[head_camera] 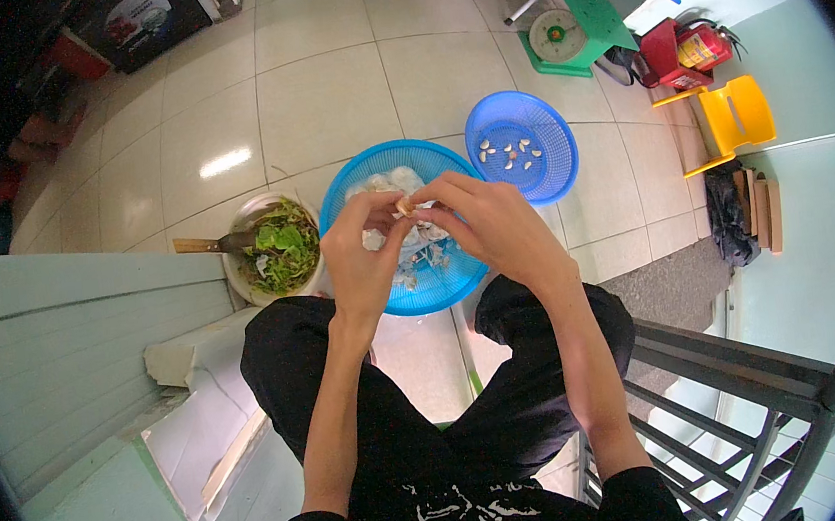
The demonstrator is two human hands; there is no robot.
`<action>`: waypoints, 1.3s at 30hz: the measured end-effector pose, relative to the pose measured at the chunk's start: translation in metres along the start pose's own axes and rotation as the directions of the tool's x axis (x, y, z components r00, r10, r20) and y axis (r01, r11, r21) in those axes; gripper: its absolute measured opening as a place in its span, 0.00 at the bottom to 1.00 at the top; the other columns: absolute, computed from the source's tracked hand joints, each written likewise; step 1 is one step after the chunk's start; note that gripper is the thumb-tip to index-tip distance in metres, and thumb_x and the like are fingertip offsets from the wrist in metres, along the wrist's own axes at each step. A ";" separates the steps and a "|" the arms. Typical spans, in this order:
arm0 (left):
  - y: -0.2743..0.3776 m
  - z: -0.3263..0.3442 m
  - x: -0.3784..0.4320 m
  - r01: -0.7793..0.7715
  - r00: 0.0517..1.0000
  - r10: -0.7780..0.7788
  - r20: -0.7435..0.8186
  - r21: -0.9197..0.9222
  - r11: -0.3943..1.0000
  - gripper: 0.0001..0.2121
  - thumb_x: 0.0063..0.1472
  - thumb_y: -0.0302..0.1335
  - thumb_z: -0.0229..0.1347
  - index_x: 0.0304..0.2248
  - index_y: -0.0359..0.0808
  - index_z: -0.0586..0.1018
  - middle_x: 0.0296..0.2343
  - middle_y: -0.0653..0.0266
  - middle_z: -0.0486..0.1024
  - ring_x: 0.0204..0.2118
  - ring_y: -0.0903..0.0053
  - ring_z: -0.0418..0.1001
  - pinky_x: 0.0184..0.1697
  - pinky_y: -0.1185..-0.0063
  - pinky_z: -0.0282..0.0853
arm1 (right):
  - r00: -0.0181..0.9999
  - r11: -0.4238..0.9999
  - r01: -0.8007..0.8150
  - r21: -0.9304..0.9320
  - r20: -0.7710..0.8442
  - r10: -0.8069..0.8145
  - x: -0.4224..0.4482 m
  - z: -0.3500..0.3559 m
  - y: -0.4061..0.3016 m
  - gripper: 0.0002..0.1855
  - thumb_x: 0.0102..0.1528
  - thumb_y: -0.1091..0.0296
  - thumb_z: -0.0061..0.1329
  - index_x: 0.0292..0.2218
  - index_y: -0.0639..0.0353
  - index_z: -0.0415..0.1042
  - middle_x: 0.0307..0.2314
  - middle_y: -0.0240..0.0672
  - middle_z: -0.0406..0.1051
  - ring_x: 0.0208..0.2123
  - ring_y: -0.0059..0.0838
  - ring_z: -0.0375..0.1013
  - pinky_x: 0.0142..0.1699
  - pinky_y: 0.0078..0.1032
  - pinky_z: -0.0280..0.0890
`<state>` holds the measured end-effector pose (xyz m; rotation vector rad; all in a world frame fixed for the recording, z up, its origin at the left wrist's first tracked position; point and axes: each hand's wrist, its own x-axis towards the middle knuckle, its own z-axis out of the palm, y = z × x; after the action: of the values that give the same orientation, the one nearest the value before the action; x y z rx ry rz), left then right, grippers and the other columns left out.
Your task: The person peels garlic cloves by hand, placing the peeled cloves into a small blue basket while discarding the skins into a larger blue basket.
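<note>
Between my fingertips, above a light-blue plastic basket (422, 307), is a small garlic clove (405, 206) with brownish skin. My left hand (362, 247) pinches it from the left, and my right hand (493, 223) meets it from the other side with thumb and forefinger. Whole garlic bulbs (404, 179) and loose papery skins (410, 272) lie in the basket under my hands, partly hidden by them. To the right, a smaller blue-violet colander (563, 148) holds several peeled garlic cloves (525, 144), spread over its bottom.
A pale bucket (236, 276) of green plant scraps (284, 243), with a wooden-handled knife (197, 245) across its rim, stands left. Beyond are a green dial scale (595, 32), a fire extinguisher (705, 48) and a yellow chair (735, 117). A dark metal railing (737, 365) runs along my right.
</note>
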<state>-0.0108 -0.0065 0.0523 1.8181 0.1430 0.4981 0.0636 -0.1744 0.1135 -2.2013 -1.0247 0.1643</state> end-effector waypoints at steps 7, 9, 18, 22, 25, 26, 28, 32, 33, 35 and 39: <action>0.006 -0.001 0.002 -0.081 0.996 0.086 -0.034 0.111 0.990 0.13 0.53 0.16 0.66 0.39 0.32 0.83 0.31 0.60 0.81 0.31 0.76 0.81 0.34 0.79 0.75 | 1.000 0.999 0.002 0.044 -0.024 -0.001 -0.002 0.000 0.001 0.10 0.63 0.63 0.49 0.40 0.61 0.75 0.34 0.45 0.77 0.35 0.50 0.77 0.39 0.42 0.70; 0.005 -0.002 0.001 -0.097 0.994 0.102 -0.034 0.120 0.988 0.13 0.54 0.16 0.65 0.40 0.33 0.83 0.32 0.60 0.81 0.32 0.75 0.81 0.35 0.79 0.75 | 1.000 0.997 0.000 0.073 -0.027 0.002 -0.002 0.000 0.001 0.11 0.63 0.64 0.49 0.40 0.62 0.76 0.34 0.46 0.77 0.35 0.50 0.77 0.39 0.42 0.70; 0.002 -0.004 -0.002 -0.097 0.995 0.095 0.022 0.126 0.987 0.15 0.54 0.15 0.63 0.43 0.34 0.84 0.35 0.59 0.83 0.37 0.73 0.82 0.42 0.79 0.76 | 0.996 0.976 -0.077 0.203 0.060 0.066 -0.002 -0.004 0.000 0.10 0.62 0.67 0.49 0.39 0.64 0.77 0.33 0.48 0.77 0.35 0.50 0.76 0.40 0.40 0.70; -0.005 -0.003 -0.003 -0.166 0.986 0.162 0.037 0.155 0.974 0.14 0.57 0.16 0.61 0.43 0.33 0.82 0.34 0.57 0.82 0.36 0.68 0.82 0.37 0.76 0.77 | 0.996 0.983 -0.074 0.169 0.064 0.064 -0.003 -0.003 0.000 0.10 0.62 0.66 0.50 0.39 0.64 0.76 0.32 0.48 0.76 0.35 0.50 0.76 0.40 0.41 0.70; -0.006 -0.001 -0.003 -0.166 0.986 0.161 0.043 0.143 0.976 0.13 0.57 0.16 0.60 0.43 0.33 0.82 0.34 0.57 0.82 0.36 0.68 0.82 0.37 0.76 0.77 | 0.995 0.988 -0.083 0.128 0.065 0.075 -0.005 0.001 0.003 0.10 0.62 0.66 0.50 0.38 0.64 0.75 0.32 0.48 0.76 0.35 0.50 0.76 0.40 0.42 0.70; -0.006 0.000 -0.003 -0.167 0.986 0.162 0.043 0.133 0.977 0.13 0.57 0.16 0.60 0.43 0.32 0.82 0.34 0.57 0.82 0.36 0.68 0.82 0.37 0.76 0.77 | 0.996 0.992 -0.078 0.104 0.055 0.073 -0.005 0.002 0.004 0.10 0.62 0.66 0.50 0.38 0.64 0.75 0.31 0.48 0.76 0.35 0.51 0.76 0.40 0.42 0.70; -0.004 -0.001 -0.003 -0.176 0.984 0.171 0.042 0.133 0.975 0.13 0.57 0.16 0.60 0.43 0.32 0.82 0.34 0.57 0.82 0.36 0.68 0.82 0.37 0.76 0.77 | 0.997 0.994 -0.067 0.091 0.040 0.064 -0.004 0.002 0.003 0.10 0.61 0.66 0.50 0.38 0.64 0.75 0.31 0.47 0.76 0.35 0.51 0.76 0.40 0.42 0.70; 0.001 0.000 -0.004 -0.155 0.987 0.148 0.061 0.120 0.981 0.16 0.55 0.14 0.62 0.44 0.34 0.83 0.35 0.58 0.83 0.37 0.73 0.82 0.42 0.78 0.77 | 0.992 0.988 -0.122 0.100 0.051 0.117 -0.002 0.001 0.003 0.11 0.61 0.66 0.50 0.39 0.65 0.75 0.32 0.48 0.76 0.35 0.51 0.76 0.39 0.42 0.70; 0.001 0.000 -0.003 -0.155 0.987 0.149 0.061 0.119 0.981 0.16 0.55 0.14 0.62 0.44 0.34 0.83 0.35 0.58 0.83 0.37 0.73 0.82 0.42 0.78 0.77 | 0.992 0.988 -0.121 0.098 0.050 0.117 -0.002 0.000 0.003 0.11 0.61 0.66 0.50 0.39 0.65 0.75 0.32 0.48 0.76 0.35 0.51 0.76 0.39 0.42 0.70; 0.002 -0.001 -0.003 -0.149 0.988 0.141 0.070 0.126 0.981 0.16 0.56 0.14 0.61 0.44 0.35 0.83 0.35 0.58 0.82 0.37 0.72 0.82 0.41 0.77 0.77 | 0.990 0.972 -0.138 0.192 0.030 0.135 -0.002 -0.002 0.002 0.11 0.62 0.66 0.50 0.39 0.65 0.77 0.32 0.48 0.76 0.35 0.51 0.76 0.39 0.41 0.70; 0.004 -0.002 -0.001 -0.114 0.991 0.106 0.080 0.111 0.987 0.15 0.56 0.15 0.61 0.44 0.35 0.83 0.35 0.58 0.82 0.37 0.71 0.82 0.40 0.77 0.76 | 0.992 0.972 -0.127 0.200 0.046 0.120 -0.003 -0.013 0.002 0.11 0.61 0.66 0.51 0.40 0.64 0.78 0.32 0.47 0.77 0.35 0.50 0.76 0.39 0.39 0.70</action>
<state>-0.0130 -0.0062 0.0566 1.9623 0.0207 0.5084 0.0678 -0.1844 0.1218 -2.0819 -0.8485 0.3476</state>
